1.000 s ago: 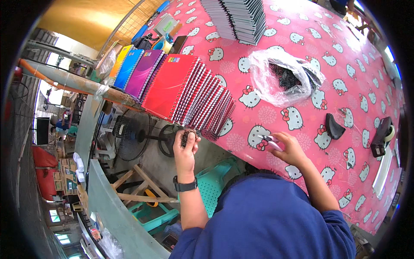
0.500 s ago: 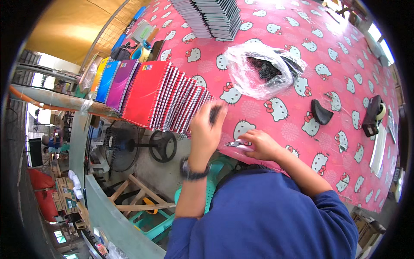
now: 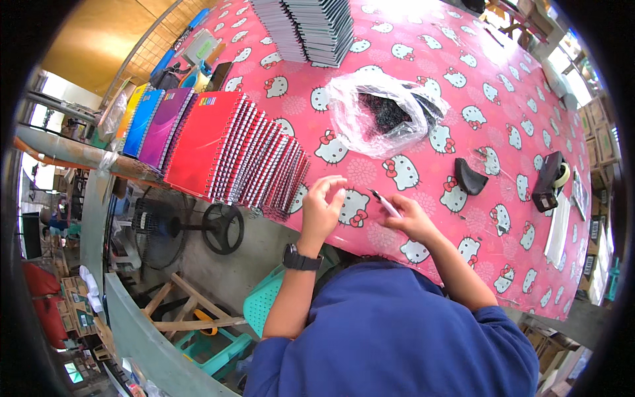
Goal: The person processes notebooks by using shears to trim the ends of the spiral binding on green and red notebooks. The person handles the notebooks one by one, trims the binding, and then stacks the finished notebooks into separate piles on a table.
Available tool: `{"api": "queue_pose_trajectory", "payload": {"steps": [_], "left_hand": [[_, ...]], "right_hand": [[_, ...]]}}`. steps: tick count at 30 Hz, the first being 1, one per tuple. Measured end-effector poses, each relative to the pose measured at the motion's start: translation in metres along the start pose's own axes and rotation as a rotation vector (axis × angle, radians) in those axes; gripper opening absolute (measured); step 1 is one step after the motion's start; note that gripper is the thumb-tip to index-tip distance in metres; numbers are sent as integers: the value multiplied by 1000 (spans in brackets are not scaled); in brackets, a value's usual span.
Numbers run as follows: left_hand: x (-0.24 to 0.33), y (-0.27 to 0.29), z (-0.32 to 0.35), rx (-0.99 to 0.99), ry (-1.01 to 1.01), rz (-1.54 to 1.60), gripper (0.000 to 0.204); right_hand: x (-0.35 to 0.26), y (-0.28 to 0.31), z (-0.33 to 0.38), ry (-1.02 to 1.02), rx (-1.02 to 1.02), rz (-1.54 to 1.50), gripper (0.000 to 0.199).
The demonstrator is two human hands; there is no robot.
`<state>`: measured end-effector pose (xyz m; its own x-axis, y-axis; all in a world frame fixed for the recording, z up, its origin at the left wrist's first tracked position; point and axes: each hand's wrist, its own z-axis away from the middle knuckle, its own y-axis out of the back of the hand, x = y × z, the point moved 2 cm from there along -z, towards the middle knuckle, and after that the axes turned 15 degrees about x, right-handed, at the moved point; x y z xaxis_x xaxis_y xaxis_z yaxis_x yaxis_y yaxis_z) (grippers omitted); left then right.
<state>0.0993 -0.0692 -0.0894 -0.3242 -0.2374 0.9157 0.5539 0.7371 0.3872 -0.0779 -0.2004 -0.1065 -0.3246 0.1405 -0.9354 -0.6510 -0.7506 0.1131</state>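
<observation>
Over the near edge of the pink table, my left hand [image 3: 320, 210] is raised with its fingers bent and the thumb apart. I see nothing between them. A dark watch is on that wrist. Close by on the right, my right hand [image 3: 411, 220] is closed around a slim pale pen-like tool [image 3: 389, 207], its dark thin tip pointing toward my left hand. A row of red spiral notebooks [image 3: 208, 149] leans just left of my left hand. Beyond both hands lies a clear plastic bag [image 3: 344, 122] with small black pieces [image 3: 383, 112] in it.
Purple [image 3: 165, 129] and blue notebooks [image 3: 141, 122] continue the row leftward. Tall notebook stacks [image 3: 317, 30] stand at the far side. A curved black piece [image 3: 470, 177] and a tape dispenser [image 3: 549, 182] lie to the right. Below the left edge are a fan [image 3: 159, 225] and a green crate [image 3: 215, 351].
The dark thing in my left hand no longer shows. My right hand has lifted the pen-like tool from near the table edge. The whole view has shifted slightly.
</observation>
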Motion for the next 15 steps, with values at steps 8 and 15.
{"api": "queue_pose_trajectory", "payload": {"steps": [8,15], "left_hand": [[11,-60,-64,115,-670,-342,49],[39,-76,-108,-439,-379,-842,58]], "right_hand": [[-92,5,-118,192,108,-158,49],[-104,80,-199,86,416,204,78]]}}
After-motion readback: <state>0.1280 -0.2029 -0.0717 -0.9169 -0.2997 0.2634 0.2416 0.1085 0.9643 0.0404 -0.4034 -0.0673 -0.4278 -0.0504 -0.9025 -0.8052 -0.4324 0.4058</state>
